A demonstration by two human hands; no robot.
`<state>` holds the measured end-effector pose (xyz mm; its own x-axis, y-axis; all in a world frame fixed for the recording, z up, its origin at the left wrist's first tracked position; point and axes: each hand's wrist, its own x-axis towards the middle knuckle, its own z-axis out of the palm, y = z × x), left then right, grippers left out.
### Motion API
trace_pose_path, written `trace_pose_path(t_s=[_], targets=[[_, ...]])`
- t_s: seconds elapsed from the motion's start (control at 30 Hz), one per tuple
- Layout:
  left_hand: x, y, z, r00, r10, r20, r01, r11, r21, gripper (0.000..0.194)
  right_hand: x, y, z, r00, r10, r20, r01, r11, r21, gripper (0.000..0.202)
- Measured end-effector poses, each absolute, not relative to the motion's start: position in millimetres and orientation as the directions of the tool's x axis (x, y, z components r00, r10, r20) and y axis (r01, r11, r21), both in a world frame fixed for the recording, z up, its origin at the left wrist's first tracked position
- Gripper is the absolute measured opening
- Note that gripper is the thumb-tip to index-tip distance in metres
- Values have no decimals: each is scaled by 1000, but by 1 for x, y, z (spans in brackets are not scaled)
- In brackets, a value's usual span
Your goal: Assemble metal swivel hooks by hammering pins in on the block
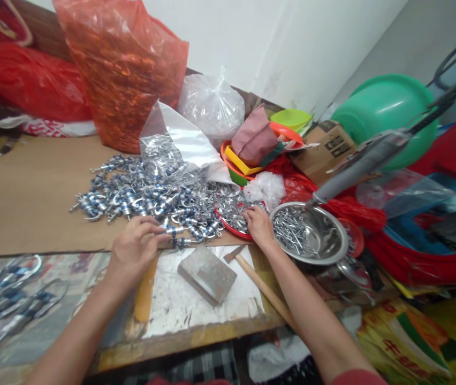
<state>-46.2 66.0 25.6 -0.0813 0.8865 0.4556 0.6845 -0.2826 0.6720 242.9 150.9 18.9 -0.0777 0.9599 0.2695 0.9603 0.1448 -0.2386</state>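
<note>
My left hand [137,247] is closed on a silver and blue metal part [175,230] at the near edge of a large pile of such parts [131,195]. My right hand [258,224] reaches into a red tray [236,231] of small silver metal pieces [232,206]; its fingers are bent together over them, and what they hold is too small to name. Between my forearms a grey metal block [207,274] lies on a white sheet [167,310]. Beside it rests a hammer with a wooden handle [266,289].
A steel bowl [334,235] with metal pins stands right of my right hand. Behind the pile are an orange bag [123,69] and a clear bag [212,104]. More blue and silver parts [15,299] lie at the left front. A grey pole [360,166] slants over the bowl.
</note>
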Motion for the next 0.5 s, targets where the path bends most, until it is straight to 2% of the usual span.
trace_pose_path(t_s=[0.07, 0.13, 0.27, 0.33, 0.43, 0.5], targets=[[-38, 52, 35, -67, 898, 436, 593, -315, 741, 9, 243, 149, 24, -73, 950, 302, 950, 158, -268, 23], [-27, 36, 42, 35, 923, 383, 513, -346, 786, 8, 239, 142, 31, -91, 942, 322, 929, 197, -315, 24], [-6, 14, 40, 167, 943, 288, 423, -333, 843, 14, 217, 106, 45, -150, 924, 353, 845, 305, -439, 25], [0, 9, 34, 178, 951, 252, 385, -303, 872, 14, 200, 81, 50, -194, 918, 347, 736, 370, -567, 19], [3, 7, 27, 111, 972, 208, 377, -234, 896, 13, 179, 49, 52, -285, 903, 321, 444, 421, -791, 12], [3, 6, 25, 41, 982, 184, 376, -186, 908, 22, 170, 37, 53, -318, 899, 301, 340, 405, -849, 15]])
